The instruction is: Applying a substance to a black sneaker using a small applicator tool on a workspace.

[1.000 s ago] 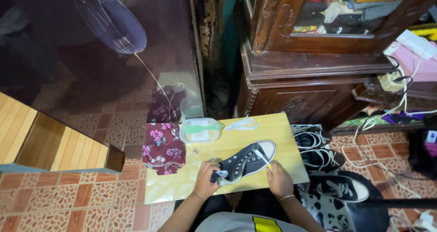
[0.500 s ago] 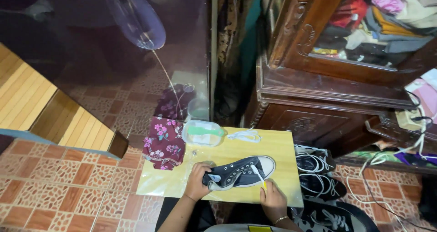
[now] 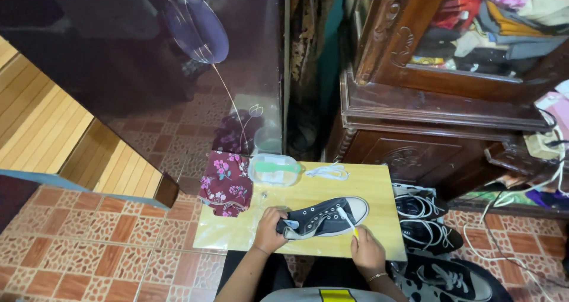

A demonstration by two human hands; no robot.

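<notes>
We steady the black sneaker (image 3: pixel 325 218) on the worktop (image 3: pixel 379 186), left hand (image 3: pixel 269 229) clasping its heel, while our right hand (image 3: pixel 366 250) pinches a small brush (image 3: pixel 348 221) against its white toe.

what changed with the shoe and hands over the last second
The black sneaker went from tilted up to lying flat on the yellow board. The left hand kept hold of its heel; the right hand dropped back from the toe, holding a thin brush against it. Floral cloth, plastic box and white lace stayed put.
</notes>
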